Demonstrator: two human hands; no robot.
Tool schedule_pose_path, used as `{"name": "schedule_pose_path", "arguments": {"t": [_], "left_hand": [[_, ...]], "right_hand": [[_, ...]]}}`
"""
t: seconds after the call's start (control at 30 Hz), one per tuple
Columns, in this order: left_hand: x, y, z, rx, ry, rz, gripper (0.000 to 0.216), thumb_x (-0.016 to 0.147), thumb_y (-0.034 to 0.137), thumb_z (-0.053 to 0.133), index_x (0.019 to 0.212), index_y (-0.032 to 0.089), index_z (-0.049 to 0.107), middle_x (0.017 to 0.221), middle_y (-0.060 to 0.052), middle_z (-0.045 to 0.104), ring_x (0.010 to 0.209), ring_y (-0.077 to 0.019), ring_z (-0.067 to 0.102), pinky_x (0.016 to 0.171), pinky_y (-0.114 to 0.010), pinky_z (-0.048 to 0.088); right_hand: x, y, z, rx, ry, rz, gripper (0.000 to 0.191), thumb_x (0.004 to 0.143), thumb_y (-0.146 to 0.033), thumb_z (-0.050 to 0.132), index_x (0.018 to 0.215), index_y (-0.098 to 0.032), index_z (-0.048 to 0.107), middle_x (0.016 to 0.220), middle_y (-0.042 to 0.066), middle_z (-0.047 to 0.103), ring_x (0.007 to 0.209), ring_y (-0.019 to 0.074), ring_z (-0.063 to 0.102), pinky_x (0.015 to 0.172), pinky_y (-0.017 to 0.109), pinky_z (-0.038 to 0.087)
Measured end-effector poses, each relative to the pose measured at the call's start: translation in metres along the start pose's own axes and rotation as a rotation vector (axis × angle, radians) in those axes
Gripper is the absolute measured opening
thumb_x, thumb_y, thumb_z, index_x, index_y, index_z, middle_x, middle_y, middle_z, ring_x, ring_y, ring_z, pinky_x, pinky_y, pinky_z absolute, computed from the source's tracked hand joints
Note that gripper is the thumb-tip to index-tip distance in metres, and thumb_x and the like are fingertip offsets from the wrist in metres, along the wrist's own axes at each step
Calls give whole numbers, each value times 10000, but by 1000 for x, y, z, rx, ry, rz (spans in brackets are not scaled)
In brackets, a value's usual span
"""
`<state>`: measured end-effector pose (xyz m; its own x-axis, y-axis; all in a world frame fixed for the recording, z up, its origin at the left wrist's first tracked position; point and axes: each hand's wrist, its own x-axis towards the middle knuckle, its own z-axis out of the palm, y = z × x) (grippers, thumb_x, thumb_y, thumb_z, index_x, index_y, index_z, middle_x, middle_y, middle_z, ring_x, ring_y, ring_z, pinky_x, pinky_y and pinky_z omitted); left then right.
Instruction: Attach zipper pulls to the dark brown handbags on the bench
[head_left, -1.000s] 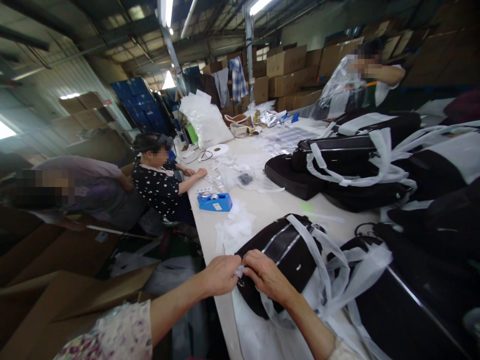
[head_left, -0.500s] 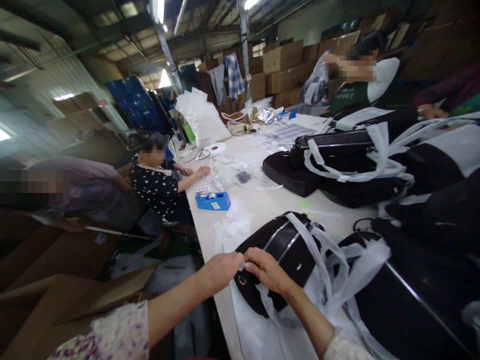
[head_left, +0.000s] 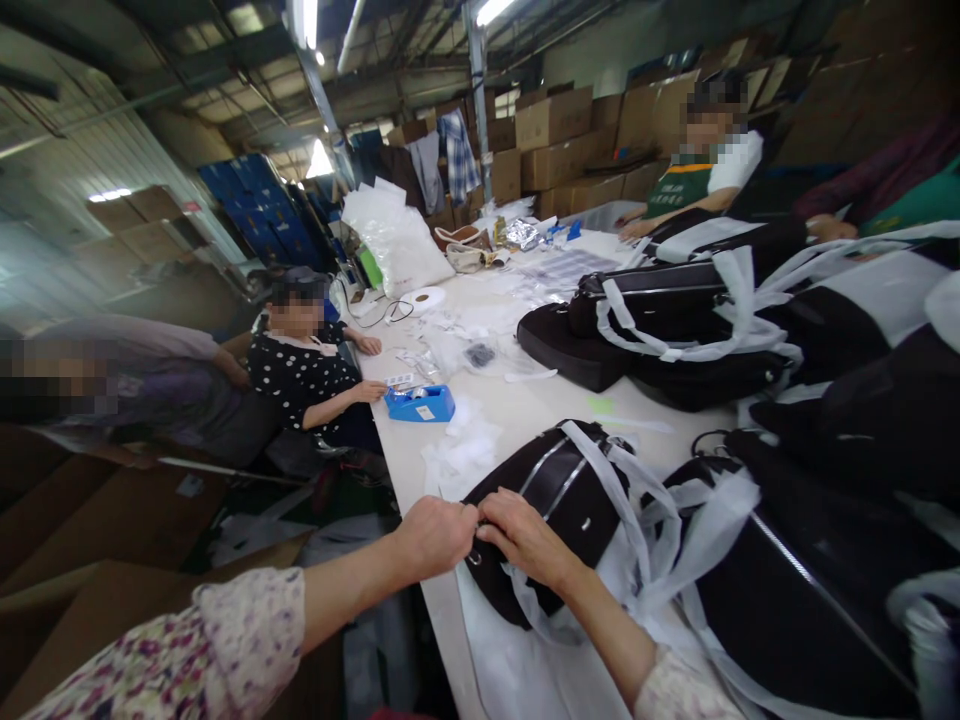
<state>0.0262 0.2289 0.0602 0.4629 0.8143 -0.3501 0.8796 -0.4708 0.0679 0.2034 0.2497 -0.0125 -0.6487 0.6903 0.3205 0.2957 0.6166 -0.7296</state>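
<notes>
A black bag [head_left: 559, 500] with silver stripes lies at the near edge of the white table [head_left: 525, 405], with white wrapping strips [head_left: 637, 500] draped over it. My left hand [head_left: 435, 535] and my right hand [head_left: 525, 540] meet at the bag's near end, fingers pinched together round a small metal ring or zipper pull there. What exactly each pinch holds is too small to make out. White sheet material [head_left: 525, 660] lies under the bag.
More black bags [head_left: 675, 330] wrapped in white strips crowd the right side. A blue tape dispenser [head_left: 420, 403] sits mid-table by a seated person in a dotted top [head_left: 300, 375]. Other people sit left and far right. Cardboard boxes [head_left: 555, 120] stack behind; flattened cardboard [head_left: 112, 520] lies left.
My hands stayed pinched at the bag's near end, shifting slightly. The dotted-top person's hand moved to the blue dispenser. The far person lowered the plastic bag.
</notes>
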Motion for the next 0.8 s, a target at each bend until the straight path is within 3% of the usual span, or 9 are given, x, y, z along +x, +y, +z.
{"name": "schedule_pose_path", "arguments": {"t": [0.1, 0.2, 0.27, 0.33, 0.47, 0.57, 0.67, 0.8], "left_hand": [[0, 2, -1, -65, 16, -73, 209, 904, 247, 418, 926, 168, 610, 860, -102, 698, 820, -275, 667, 720, -354, 488], [-1, 3, -1, -163, 7, -91, 203, 889, 218, 408, 843, 182, 602, 821, -41, 700, 766, -203, 655, 647, -265, 456], [-2, 4, -1, -218, -3, -71, 200, 894, 215, 408, 819, 185, 590, 829, -16, 699, 768, -169, 647, 647, -233, 443], [-6, 7, -3, -233, -11, -57, 188, 907, 243, 424, 829, 189, 586, 843, -18, 700, 793, -173, 647, 678, -238, 445], [-14, 15, -3, -108, -17, -75, 201, 948, 302, 411, 925, 193, 579, 892, -71, 706, 849, -238, 661, 738, -308, 463], [-18, 17, -2, -32, -9, -75, 226, 971, 305, 373, 987, 187, 565, 950, -95, 705, 893, -259, 667, 774, -339, 474], [-20, 17, -5, -42, -32, -91, 216, 974, 295, 380, 1006, 190, 565, 992, -90, 703, 942, -254, 664, 809, -339, 476], [-19, 20, -13, -101, -77, -169, 188, 950, 267, 423, 1018, 192, 581, 1017, -86, 703, 1002, -258, 653, 857, -346, 467]], "right_hand": [[-4, -12, -3, -43, 11, 18, 105, 965, -278, 498, 993, -215, 577, 958, 40, 644, 944, 209, 594, 1073, 548, 337], [-17, -23, -1, -141, 65, 62, 321, 895, -231, 603, 1201, -228, 507, 1129, 75, 649, 1138, 272, 561, 1132, 637, 226], [-29, -25, 3, -170, 105, 72, 458, 872, -171, 600, 1298, -222, 438, 1255, 101, 612, 1279, 299, 476, 1141, 639, 233], [-42, -22, 8, -139, 141, 49, 436, 911, -144, 520, 1328, -218, 416, 1331, 110, 575, 1344, 275, 423, 1139, 594, 293], [-53, -14, 11, -174, 210, 39, 284, 972, -215, 461, 1251, -237, 513, 1339, 101, 584, 1310, 265, 469, 1118, 582, 329], [-47, -17, 9, -251, 215, 58, 322, 954, -264, 527, 1276, -270, 529, 1331, 88, 595, 1254, 296, 507, 1077, 603, 334], [-36, -22, 4, -218, 170, 73, 293, 961, -275, 521, 1253, -292, 548, 1281, 67, 613, 1133, 260, 556, 948, 475, 423], [-24, -26, 2, -184, 137, 80, 133, 965, -264, 507, 1055, -246, 603, 1092, 45, 658, 966, 228, 558, 811, 402, 391]]}}
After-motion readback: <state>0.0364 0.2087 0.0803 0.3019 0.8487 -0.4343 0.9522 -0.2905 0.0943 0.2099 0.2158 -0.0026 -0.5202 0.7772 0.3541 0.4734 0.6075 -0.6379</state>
